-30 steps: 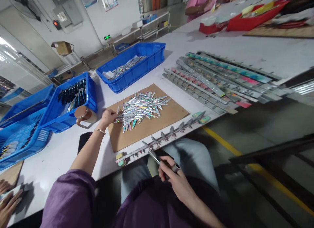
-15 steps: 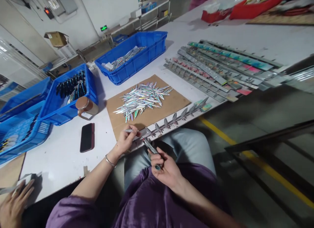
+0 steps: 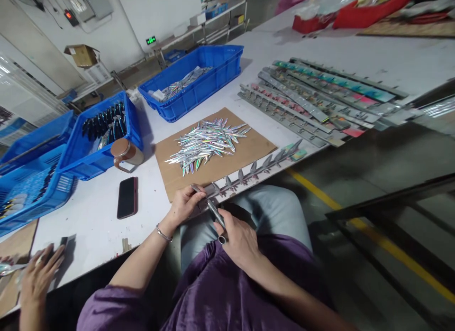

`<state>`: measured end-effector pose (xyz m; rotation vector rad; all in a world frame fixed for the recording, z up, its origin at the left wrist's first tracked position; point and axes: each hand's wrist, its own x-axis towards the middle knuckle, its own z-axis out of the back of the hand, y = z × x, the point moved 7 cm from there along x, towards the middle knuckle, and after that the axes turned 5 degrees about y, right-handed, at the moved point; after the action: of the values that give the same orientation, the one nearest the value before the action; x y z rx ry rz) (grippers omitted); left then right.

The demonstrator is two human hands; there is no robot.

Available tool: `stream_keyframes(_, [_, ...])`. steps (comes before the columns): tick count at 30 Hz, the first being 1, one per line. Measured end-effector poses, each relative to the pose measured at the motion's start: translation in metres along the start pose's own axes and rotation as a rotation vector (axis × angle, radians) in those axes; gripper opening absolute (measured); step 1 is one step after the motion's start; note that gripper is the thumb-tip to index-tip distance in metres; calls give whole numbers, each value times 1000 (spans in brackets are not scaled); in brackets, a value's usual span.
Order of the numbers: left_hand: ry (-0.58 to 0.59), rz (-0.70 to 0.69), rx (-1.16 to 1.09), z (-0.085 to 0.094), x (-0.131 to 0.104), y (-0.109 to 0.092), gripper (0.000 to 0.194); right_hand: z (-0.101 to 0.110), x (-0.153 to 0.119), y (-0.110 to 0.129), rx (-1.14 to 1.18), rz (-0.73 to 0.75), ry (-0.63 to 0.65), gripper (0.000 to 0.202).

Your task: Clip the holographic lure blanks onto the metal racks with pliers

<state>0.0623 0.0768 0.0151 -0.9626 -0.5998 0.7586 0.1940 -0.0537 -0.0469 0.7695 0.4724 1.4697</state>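
My left hand (image 3: 185,204) is closed, pinching a slim grey lure-like piece (image 3: 196,188) at the near end of a long metal strip (image 3: 245,179). Along that strip, several leaf-shaped grey pieces stand up in a row at the table's edge. In my right hand (image 3: 237,237) is a silver metal hand tool (image 3: 216,213) with a round hollow end toward me; its tip is close to my left fingers. Beyond the strip, a pile of shiny silver lure bodies (image 3: 209,143) lies on a brown cardboard sheet (image 3: 165,172).
Blue crates (image 3: 169,114) stand at the back and left, near a brown-lidded jar (image 3: 127,155) and a phone (image 3: 127,198). More metal strips (image 3: 320,98) lie stacked at right. Another person's hand (image 3: 39,276) is at lower left, and red trays (image 3: 369,13) sit far right.
My right hand has turned palm-down around the tool and shifted slightly. My left hand has moved a little right, tilting the lure-like piece. The other person's hand has moved right and up.
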Motion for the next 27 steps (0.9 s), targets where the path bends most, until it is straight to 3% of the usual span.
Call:
stream_keyframes(4, [33,-36,95,-4,0,-4,36,0,-3,-11,128,-124,37,27])
stream_keyframes(10, [-19,0,101,2,-1,-6,33,0,-4,-18,340,-229,114,28])
stream_keyframes(14, [38,11,109,0,1,-10,31,1,-3,-19,496,-300,97,29])
stream_keyframes(16, [61,-16,142,-2,3,-14,32,-4,-2,-24,775,-393,75,29])
stream_keyframes(18, [78,-47,173,-4,5,-17,34,-19,-2,-26,1211,-524,119,29])
stream_keyframes(21, [93,-76,188,-7,7,-19,35,-43,-6,-18,1690,-691,353,39])
stream_keyframes(22, [97,-84,188,-8,7,-19,35,-46,-9,-17,1716,-723,400,42])
stream_keyframes(24, [102,-95,186,-9,7,-19,35,-37,-10,-25,1557,-707,315,42])
stream_keyframes(27, [94,-93,172,-9,7,-17,35,5,-5,-32,882,-455,27,32])
